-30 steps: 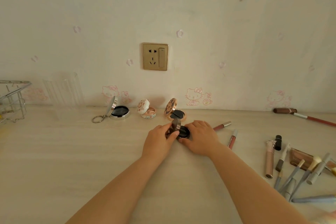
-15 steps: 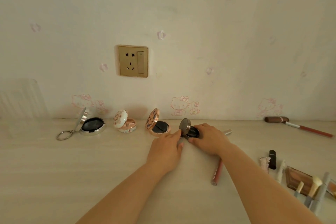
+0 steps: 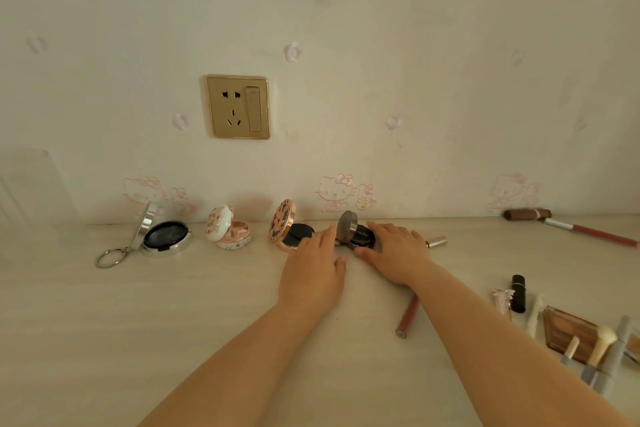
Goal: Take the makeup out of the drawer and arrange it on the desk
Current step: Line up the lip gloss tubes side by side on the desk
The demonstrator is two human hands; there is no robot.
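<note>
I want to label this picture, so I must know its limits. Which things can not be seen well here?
- Dark compact, head view: the left hand and right hand cover its sides, so the grip is unclear.
- Lip pencil: the right forearm hides its upper end.
- Brushes: cut off by the right edge.
- Small silver tube: partly behind the right hand.
- Drawer: not in view.

open compacts (image 3: 166, 239): 4 | lip tubes (image 3: 408, 317): 2 | palette (image 3: 568, 333): 1 | wall socket (image 3: 238, 107): 1
</note>
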